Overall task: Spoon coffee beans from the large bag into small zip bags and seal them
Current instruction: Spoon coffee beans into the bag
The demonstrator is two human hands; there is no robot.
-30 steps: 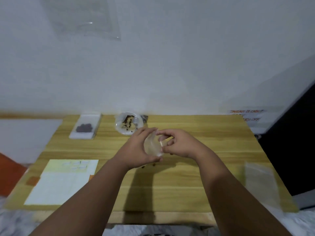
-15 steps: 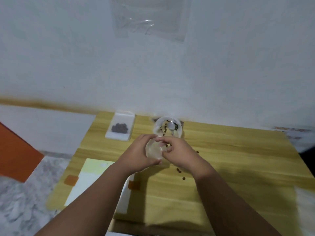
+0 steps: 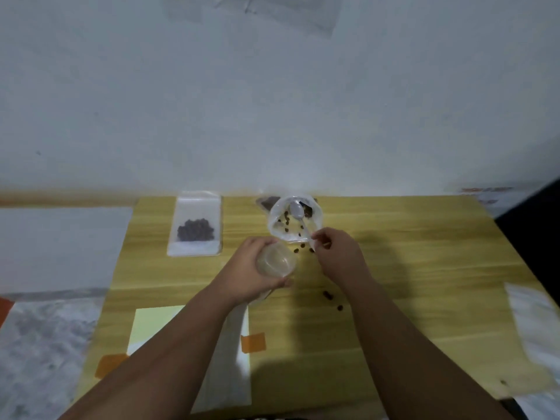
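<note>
- The left hand (image 3: 251, 268) is curling its grip around the small zip bag (image 3: 276, 262), holding the mouth rounded open, just on the near side of the large bag (image 3: 295, 234) at the far middle of the bench (image 3: 409, 268)
- The right hand (image 3: 336, 253) is pinching the handle end of the spoon (image 3: 297, 211), whose bowl is lying inside the large bag among the coffee beans (image 3: 286, 228)
- The small zip bag is looking thin, limp and slippery, so it is probably needing a hold close under the rim to keep the mouth from collapsing
- The spoon is seeming light and stiff, best held far back on the handle
- The beans are likely rolling easily, judging by the loose beans (image 3: 328, 295) lying on the bench
- A filled bag (image 3: 195, 230) is lying flat at the far left
</note>
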